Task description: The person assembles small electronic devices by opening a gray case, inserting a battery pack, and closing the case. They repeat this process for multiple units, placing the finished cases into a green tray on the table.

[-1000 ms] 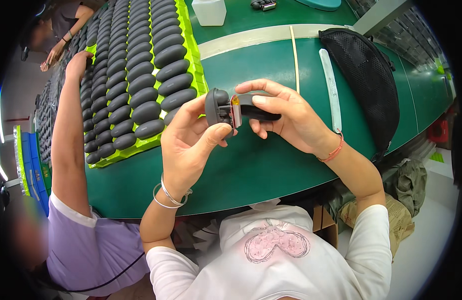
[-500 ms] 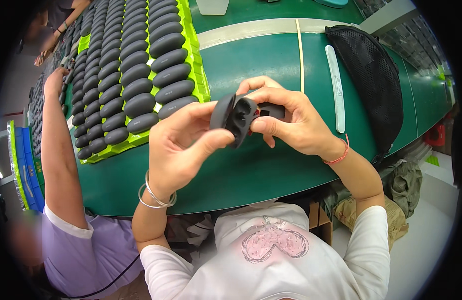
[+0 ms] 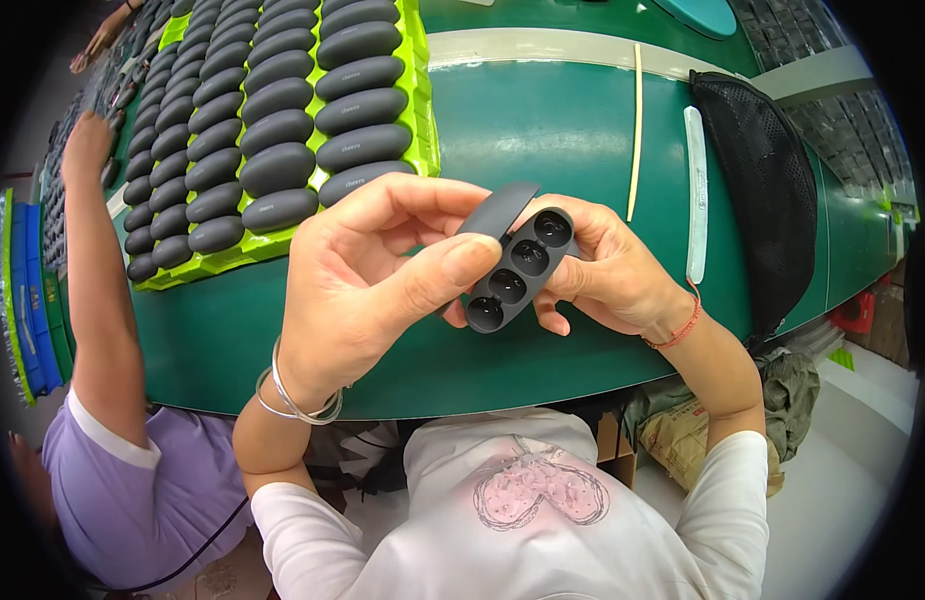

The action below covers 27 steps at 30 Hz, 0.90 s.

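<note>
A dark grey oval hinged case [image 3: 519,268] is held up over the table's front part. Its lid [image 3: 494,212] is raised, and a row of several round black wells faces me. My left hand [image 3: 357,285] grips it from the left, thumb pressed on the front near the lid and fingers behind. At the case's right end, my right hand [image 3: 622,268] closes its thumb and fingers against it; some fingers are hidden behind the case. A dark bit shows beside the right thumb, too covered to make out.
Left of my hands, a lime-green tray [image 3: 422,120] bears rows of similar dark oval cases. A thin wooden stick [image 3: 636,135], a pale strip [image 3: 695,190] and a black mesh pouch [image 3: 757,190] lie to the right. Another person's forearm [image 3: 100,260] reaches along the left.
The case has turned so its wells face me, where it was seen edge-on before. Red bits by my right fingers are no longer visible. The view has shifted slightly.
</note>
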Available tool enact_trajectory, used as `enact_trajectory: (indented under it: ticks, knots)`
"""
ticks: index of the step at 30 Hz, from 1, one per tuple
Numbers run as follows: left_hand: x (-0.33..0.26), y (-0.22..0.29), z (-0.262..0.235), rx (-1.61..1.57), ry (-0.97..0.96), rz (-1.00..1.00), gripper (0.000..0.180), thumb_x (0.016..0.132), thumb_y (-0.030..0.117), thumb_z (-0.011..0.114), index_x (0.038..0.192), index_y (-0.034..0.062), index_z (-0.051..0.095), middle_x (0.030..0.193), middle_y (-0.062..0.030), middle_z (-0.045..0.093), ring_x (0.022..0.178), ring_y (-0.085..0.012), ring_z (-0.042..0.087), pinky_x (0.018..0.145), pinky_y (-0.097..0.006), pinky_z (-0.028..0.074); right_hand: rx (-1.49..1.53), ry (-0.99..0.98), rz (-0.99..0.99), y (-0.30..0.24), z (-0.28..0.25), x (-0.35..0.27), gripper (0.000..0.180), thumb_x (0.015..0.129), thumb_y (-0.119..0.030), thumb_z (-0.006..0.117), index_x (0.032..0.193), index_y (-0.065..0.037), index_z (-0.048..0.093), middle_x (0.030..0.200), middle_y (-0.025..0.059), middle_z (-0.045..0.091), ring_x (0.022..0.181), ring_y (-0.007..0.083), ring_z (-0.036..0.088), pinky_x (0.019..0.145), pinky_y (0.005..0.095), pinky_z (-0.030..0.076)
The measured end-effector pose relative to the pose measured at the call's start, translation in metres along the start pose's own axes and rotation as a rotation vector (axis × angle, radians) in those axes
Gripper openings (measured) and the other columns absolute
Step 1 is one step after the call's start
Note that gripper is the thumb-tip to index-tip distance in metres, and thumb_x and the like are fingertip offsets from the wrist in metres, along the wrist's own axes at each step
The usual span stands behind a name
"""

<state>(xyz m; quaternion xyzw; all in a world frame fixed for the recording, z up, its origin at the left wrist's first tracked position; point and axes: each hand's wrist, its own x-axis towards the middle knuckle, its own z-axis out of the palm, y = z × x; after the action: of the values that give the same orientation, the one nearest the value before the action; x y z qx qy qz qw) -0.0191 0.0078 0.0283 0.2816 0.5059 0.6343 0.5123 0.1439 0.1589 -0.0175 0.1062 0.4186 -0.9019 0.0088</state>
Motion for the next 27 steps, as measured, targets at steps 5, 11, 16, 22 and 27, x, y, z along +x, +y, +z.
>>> enact_trajectory:
  ticks: [5,11,16,22,27]
  knots:
    - [0.002,-0.001,0.0017,-0.019,0.011,0.019,0.032,0.085,0.006,0.07,0.112,-0.0069,0.058,0.094,-0.0111,0.066,0.079,-0.012,0.064,0.06,-0.024,0.055,0.007,0.002,0.006,0.0007,-0.0019,0.0005,0.049,0.086,-0.026,0.072,0.126,-0.003,0.056,0.101,0.0054,0.062,0.084,0.0111,0.06,0.055,0.0235,0.052]
    - [0.002,-0.0031,-0.001,-0.089,0.028,-0.027,0.032,0.086,0.006,0.069,0.112,-0.0073,0.057,0.093,-0.0116,0.066,0.076,-0.0125,0.064,0.06,-0.024,0.055,0.001,-0.005,-0.006,0.0007,-0.0008,0.0019,0.046,0.085,-0.023,0.072,0.124,-0.003,0.058,0.105,0.0059,0.061,0.085,0.0115,0.06,0.056,0.0234,0.052]
    - [0.0027,0.001,0.0015,-0.112,0.066,-0.098,0.03,0.086,0.005,0.069,0.111,-0.0074,0.057,0.092,-0.0114,0.066,0.074,-0.0119,0.064,0.06,-0.023,0.055,-0.006,-0.006,-0.032,0.0002,-0.0006,0.0036,0.035,0.082,-0.011,0.073,0.114,-0.002,0.064,0.119,0.0094,0.056,0.088,0.0125,0.059,0.057,0.0234,0.052]
    - [0.0007,0.0003,0.0008,0.057,0.014,-0.013,0.037,0.079,0.01,0.074,0.107,-0.0074,0.057,0.091,-0.0121,0.065,0.075,-0.0126,0.064,0.058,-0.023,0.056,-0.168,-0.019,-0.065,0.0014,-0.0031,0.0054,0.033,0.076,0.003,0.073,0.108,-0.001,0.066,0.125,0.0112,0.048,0.089,0.0148,0.058,0.061,0.0235,0.052]
    - [0.0016,0.0012,0.002,0.136,0.017,0.078,0.04,0.074,0.009,0.078,0.103,-0.0075,0.057,0.093,-0.0143,0.064,0.077,-0.0142,0.064,0.064,-0.025,0.058,-0.278,-0.043,-0.156,0.0068,-0.0096,0.0074,0.034,0.075,0.003,0.074,0.107,-0.002,0.067,0.126,0.0119,0.047,0.089,0.014,0.058,0.062,0.0235,0.053]
